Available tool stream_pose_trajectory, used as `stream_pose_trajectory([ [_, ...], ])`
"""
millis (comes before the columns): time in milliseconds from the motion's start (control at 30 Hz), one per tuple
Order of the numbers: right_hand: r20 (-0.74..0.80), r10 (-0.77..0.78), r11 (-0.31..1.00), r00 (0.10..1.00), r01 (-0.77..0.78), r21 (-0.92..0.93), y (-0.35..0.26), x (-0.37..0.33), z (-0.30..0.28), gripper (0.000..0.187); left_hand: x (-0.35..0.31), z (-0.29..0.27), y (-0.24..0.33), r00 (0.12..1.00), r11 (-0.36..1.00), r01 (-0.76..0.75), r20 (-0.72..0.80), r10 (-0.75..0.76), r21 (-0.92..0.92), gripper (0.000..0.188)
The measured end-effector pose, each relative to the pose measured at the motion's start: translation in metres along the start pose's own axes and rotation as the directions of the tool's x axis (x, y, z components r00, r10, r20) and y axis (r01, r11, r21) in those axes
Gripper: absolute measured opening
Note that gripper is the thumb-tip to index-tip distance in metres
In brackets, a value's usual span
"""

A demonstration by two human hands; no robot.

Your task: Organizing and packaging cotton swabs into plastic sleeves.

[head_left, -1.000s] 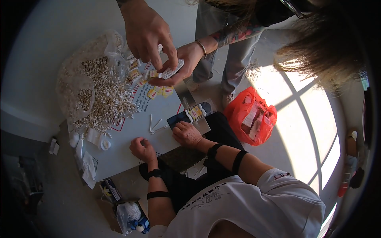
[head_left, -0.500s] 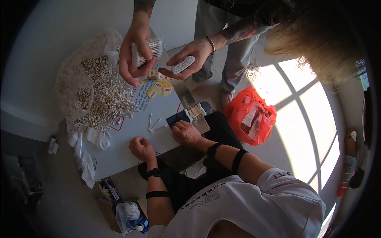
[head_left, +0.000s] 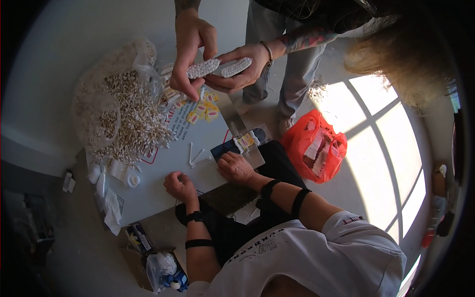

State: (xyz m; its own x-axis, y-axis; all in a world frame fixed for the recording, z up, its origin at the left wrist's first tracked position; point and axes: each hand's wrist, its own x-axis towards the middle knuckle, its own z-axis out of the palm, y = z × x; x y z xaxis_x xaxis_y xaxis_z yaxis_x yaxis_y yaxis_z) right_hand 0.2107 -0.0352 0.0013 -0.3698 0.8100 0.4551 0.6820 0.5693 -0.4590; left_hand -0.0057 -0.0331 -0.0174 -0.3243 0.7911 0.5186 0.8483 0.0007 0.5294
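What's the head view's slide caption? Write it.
Left hand and right hand at the table; a co-worker's hands hold two swab bundles.

Two held swab bundles point(head_left: 203, 68), three loose swabs point(head_left: 191, 154) near the right hand point(head_left: 235, 167) — one red bag point(head_left: 300, 150)

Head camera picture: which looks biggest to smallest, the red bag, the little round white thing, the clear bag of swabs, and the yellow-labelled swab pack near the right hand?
1. Clear bag of swabs
2. Red bag
3. Yellow-labelled swab pack, near the right hand
4. Round white thing
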Motion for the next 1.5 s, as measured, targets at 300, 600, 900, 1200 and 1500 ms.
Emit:
stream_pose_trajectory([
  [300,-0.012,-0.009,1.000,1.000,0.009,0.001,0.001,0.002,-0.001,0.017,0.002,0.002,-0.001,1.000,1.000,-0.011,-0.002,0.011,-0.009,0.014],
  [600,-0.015,-0.016,1.000,1.000,0.016,-0.009,-0.001,-0.001,-0.001,0.016,-0.002,0.002,-0.006,1.000,1.000,0.001,0.002,-0.001,-0.024,0.014],
  [900,-0.041,-0.028,1.000,0.999,0.027,-0.005,0.003,0.001,0.001,0.016,0.002,0.004,-0.001,1.000,0.997,-0.015,-0.017,0.014,-0.074,0.018],
  [1200,-0.018,-0.016,1.000,1.000,0.016,-0.003,0.000,0.000,0.002,0.016,-0.001,0.002,-0.003,1.000,1.000,0.023,-0.004,-0.023,-0.013,0.018],
  [1500,-0.016,-0.011,1.000,1.000,0.011,0.004,0.002,0.001,0.001,0.016,0.001,0.001,0.001,1.000,0.999,-0.007,-0.006,0.007,-0.033,0.018],
])
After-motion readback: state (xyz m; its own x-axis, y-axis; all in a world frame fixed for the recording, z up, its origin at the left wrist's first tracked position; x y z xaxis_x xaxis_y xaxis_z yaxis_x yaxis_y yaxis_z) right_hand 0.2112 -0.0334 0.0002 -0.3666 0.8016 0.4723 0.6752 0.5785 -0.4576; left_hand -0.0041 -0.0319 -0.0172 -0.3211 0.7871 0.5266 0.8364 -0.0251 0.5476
